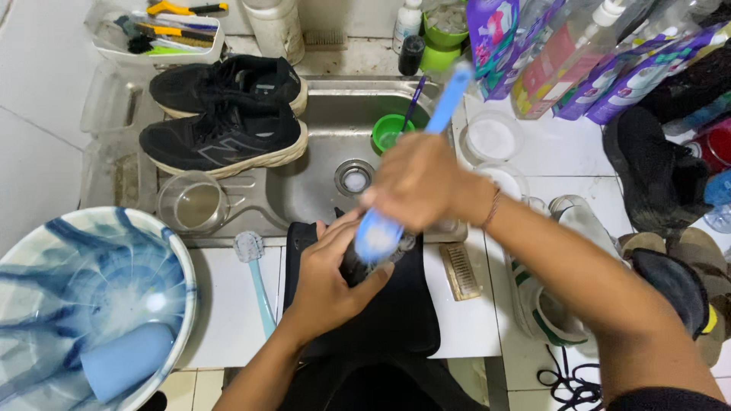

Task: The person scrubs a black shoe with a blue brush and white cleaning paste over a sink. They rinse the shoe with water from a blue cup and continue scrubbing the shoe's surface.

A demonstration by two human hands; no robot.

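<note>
At centre frame I see my left hand (329, 278) wrapped around a dark shoe (358, 262) over a black mat (396, 312) at the counter edge, while my right hand (417, 183) grips a blue brush (411, 171), its head pressed on the shoe. The basin (320, 183) beyond has open room around its drain. Two black sneakers (225, 114) sit on the sink's upper-left rim; one green cup (390, 131) stands inside.

head view | worn high, facing steeply down | close over sink (320, 190) edge
</note>
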